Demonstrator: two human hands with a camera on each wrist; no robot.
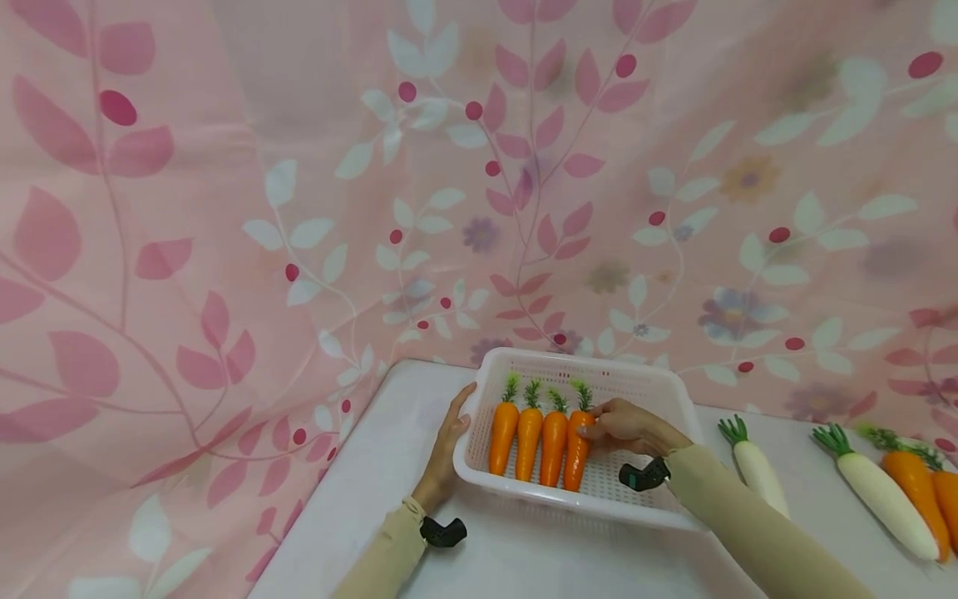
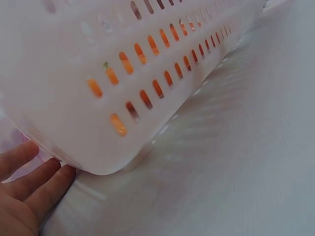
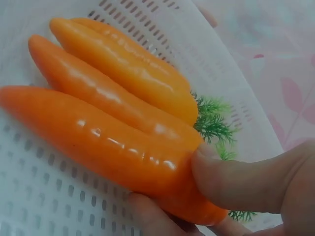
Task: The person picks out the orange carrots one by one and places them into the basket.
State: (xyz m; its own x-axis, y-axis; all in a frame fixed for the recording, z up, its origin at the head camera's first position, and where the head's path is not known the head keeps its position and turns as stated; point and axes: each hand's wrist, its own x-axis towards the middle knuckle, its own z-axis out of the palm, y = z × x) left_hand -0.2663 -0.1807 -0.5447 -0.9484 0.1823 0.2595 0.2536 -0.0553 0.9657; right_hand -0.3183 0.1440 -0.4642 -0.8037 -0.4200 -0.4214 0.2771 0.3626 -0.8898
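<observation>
A white perforated plastic basket (image 1: 584, 497) stands on the table. Several orange carrots with green tops lie side by side in its left half, tips toward the person. The right hand (image 1: 627, 426) pinches the rightmost carrot (image 1: 576, 453) near its leafy end; in the right wrist view the thumb (image 3: 231, 179) lies on top and fingers reach underneath. At the basket's left end is the left hand (image 1: 443, 453), its fingers fairly straight along the outer wall. The left wrist view shows those fingertips (image 2: 30, 147) touching the basket near its lower corner.
To the right of the basket lie a white radish (image 1: 759, 474), another white radish (image 1: 886, 499) and further carrots (image 1: 915, 491) at the view's edge. A pink patterned cloth (image 1: 524, 208) hangs behind the white table (image 1: 329, 532).
</observation>
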